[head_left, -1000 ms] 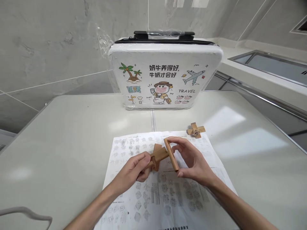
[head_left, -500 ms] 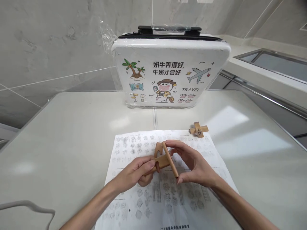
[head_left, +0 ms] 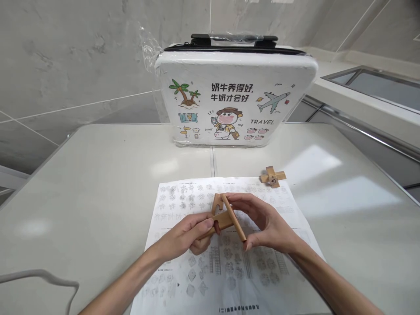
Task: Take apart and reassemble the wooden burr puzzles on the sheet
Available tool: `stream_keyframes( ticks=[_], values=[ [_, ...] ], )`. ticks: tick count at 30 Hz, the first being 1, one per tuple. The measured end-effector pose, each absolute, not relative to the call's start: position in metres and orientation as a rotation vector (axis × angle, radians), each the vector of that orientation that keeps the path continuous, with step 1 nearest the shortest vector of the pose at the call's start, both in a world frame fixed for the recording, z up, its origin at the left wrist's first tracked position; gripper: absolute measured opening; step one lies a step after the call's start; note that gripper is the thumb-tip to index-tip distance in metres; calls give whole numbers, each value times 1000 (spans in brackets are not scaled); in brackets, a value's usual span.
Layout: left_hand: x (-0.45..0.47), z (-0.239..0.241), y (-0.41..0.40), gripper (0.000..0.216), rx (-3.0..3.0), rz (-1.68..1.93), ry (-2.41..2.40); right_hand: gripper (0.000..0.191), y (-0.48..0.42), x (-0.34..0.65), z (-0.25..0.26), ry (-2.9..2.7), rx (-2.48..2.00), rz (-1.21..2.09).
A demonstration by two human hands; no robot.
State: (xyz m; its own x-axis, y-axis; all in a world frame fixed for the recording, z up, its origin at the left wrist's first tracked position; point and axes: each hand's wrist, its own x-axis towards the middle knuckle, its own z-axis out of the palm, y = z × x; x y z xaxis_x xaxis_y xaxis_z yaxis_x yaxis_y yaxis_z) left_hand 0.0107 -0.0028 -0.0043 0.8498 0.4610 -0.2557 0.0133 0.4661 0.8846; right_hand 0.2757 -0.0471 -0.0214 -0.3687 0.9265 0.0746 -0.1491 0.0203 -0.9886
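Note:
Above the printed sheet, my left hand (head_left: 193, 234) is closed on a flat wooden puzzle piece (head_left: 223, 220) with a notch near my thumb. A second notched wooden piece (head_left: 217, 203) stands up behind it, and its lower part is hidden. My right hand (head_left: 265, 223) grips a long narrow wooden piece (head_left: 233, 218) by its two ends, fingertips at the top and thumb at the bottom. This long piece slants across the right end of the flat piece; whether they interlock I cannot tell.
The printed sheet (head_left: 164, 245) with small diagrams lies under my hands. An assembled wooden cross puzzle (head_left: 273, 177) sits at its far right corner. A white case (head_left: 236, 100) in plastic wrap stands at the table's back. A grey cable (head_left: 42, 273) lies front left.
Both hands and the wooden pieces keep nearly the same pose. The view has shifted very slightly.

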Motion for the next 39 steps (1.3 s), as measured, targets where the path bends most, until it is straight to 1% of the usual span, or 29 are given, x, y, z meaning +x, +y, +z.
stream_keyframes(
  ticks=[5, 8, 13, 33, 36, 39],
  values=[
    [11, -5, -3, 36, 1056, 295, 508, 81, -48, 275, -19, -1398, -869, 1489],
    [12, -4, -4, 36, 1078, 287, 513, 83, -49, 270, -18, -1427, -894, 1464],
    [16, -1, -5, 37, 1092, 257, 515, 87, -52, 264, -21, -1446, -882, 1521],
    [19, 0, -8, 40, 1058, 257, 524, 82, -52, 264, -20, -1478, -883, 1538],
    [19, 0, -8, 39, 1035, 279, 547, 83, -52, 264, -17, -1507, -897, 1504],
    [19, 0, -8, 37, 1018, 384, 608, 79, -52, 263, -16, -1560, -951, 1352]
  ],
)
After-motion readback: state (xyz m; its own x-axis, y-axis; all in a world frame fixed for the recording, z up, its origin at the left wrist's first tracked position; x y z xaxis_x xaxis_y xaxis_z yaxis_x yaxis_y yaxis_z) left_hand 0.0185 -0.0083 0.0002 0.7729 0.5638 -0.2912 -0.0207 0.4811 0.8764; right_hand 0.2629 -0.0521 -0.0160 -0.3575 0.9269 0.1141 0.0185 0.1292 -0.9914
